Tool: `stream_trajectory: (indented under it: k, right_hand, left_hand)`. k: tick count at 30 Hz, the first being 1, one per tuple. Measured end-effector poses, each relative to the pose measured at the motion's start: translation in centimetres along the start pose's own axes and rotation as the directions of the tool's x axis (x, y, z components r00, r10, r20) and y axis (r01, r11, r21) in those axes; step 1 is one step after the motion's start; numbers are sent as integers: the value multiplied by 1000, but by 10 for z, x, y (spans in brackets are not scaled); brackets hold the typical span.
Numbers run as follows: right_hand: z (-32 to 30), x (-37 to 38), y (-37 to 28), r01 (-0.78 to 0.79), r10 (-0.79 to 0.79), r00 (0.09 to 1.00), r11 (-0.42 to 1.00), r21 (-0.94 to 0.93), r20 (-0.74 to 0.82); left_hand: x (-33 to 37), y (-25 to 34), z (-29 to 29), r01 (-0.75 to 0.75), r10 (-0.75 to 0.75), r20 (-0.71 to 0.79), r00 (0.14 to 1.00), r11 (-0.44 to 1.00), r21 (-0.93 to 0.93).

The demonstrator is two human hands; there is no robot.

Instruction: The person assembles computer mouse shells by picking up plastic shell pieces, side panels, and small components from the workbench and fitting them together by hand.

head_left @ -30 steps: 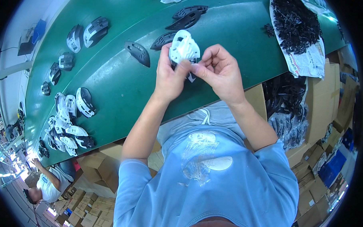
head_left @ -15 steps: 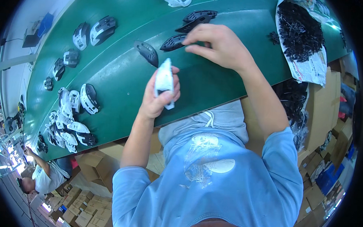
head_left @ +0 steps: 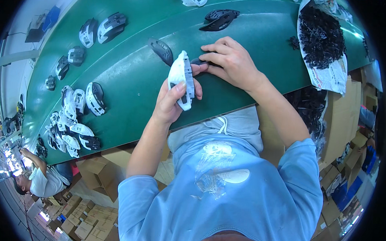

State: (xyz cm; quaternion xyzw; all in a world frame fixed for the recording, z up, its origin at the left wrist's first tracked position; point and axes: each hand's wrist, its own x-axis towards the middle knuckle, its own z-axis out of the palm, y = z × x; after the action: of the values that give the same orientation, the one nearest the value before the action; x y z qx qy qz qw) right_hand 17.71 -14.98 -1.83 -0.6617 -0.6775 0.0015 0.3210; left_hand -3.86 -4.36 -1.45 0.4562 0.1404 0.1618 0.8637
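Note:
My left hand (head_left: 169,103) grips a white curved plastic shell (head_left: 178,73), held upright just above the green table with its notched edge toward the right. Between the fingertips of my right hand (head_left: 235,64) is a black curved plastic piece (head_left: 197,61), close against the shell's right side and largely covered by fingers. Whether that piece touches the shell I cannot tell. A dark slotted piece (head_left: 160,50) lies on the table just beyond the shell. Farther back, black slotted pieces (head_left: 220,20) lie together.
A heap of white and black shells (head_left: 69,122) covers the table's left part. More grey-and-white shells (head_left: 111,28) sit farther back. At right, a white sack (head_left: 330,76) carries many small black parts (head_left: 321,38). Cardboard boxes (head_left: 99,174) stand below; another person (head_left: 46,179) is at far left.
My right hand has picked up the nearer black slotted piece and brought it toward me, beside the white shell. My left hand has turned the shell, showing its notched edge.

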Motion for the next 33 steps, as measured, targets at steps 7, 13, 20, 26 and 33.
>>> stream_trajectory:
  k: [7, 13, 20, 26, 33]
  right_hand:
    - [-16, -15, -11, 53, -36, 983, 995, -90, 182]
    - [-5, -34, -26, -168, 168, 986, 982, 86, 8]
    - [16, -40, -62, -454, 630, 772, 638, 622, -83]
    - [22, -45, -70, -190, 707, 706, 250, 949, -44]
    - [-4, -46, -58, -190, 758, 651, 135, 972, 22]
  left_hand:
    - [5, -3, -1, 166, -166, -122, 979, 986, -5]
    - [7, -7, 4, 137, -137, -115, 984, 991, -7]
    - [17, -29, 13, -102, 84, -75, 994, 953, -285]
    - [14, -26, 21, -155, 150, -52, 987, 979, -129]
    - [18, -19, 13, -142, 145, -133, 980, 989, 29]
